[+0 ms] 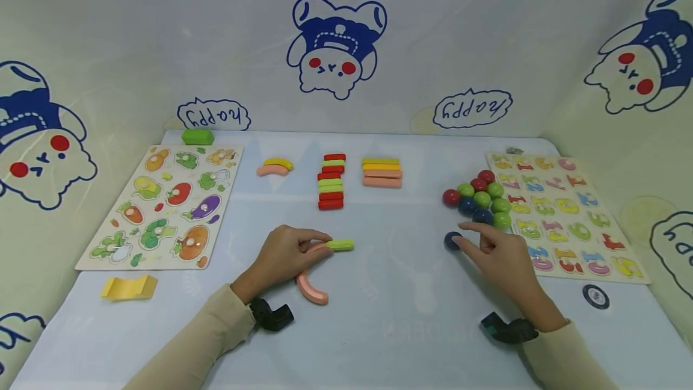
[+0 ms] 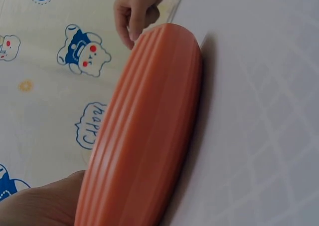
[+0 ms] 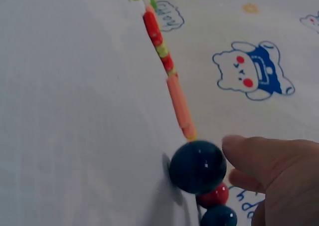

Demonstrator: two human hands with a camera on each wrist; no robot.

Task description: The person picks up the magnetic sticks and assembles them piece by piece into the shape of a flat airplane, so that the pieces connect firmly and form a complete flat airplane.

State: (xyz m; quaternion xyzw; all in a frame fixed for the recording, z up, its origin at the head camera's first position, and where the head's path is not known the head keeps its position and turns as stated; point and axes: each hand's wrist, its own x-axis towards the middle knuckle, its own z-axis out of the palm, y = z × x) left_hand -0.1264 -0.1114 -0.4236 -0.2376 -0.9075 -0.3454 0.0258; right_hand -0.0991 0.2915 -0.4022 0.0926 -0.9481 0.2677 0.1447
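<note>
In the head view my left hand (image 1: 281, 256) pinches the end of a light green block (image 1: 342, 245) between thumb and fingers. Some pink shows between those fingers, behind the green end. Below the hand lies a curved pink block (image 1: 312, 291), partly hidden by it; its ridged side (image 2: 144, 121) fills the left wrist view. On the right, my right hand (image 1: 498, 251) reaches to a dark blue ball (image 1: 450, 242) on the table, thumb at its edge and forefinger extended just past it. A small gap shows between fingertip and ball (image 3: 197, 167) in the right wrist view.
Red, green and blue balls (image 1: 483, 200) cluster left of an animal picture board (image 1: 587, 221). Stacked red and green blocks (image 1: 331, 188), yellow and pink bars (image 1: 382, 173) and two arcs (image 1: 273, 170) lie farther back. A vegetable board (image 1: 157, 242) and yellow block (image 1: 128, 287) are at left.
</note>
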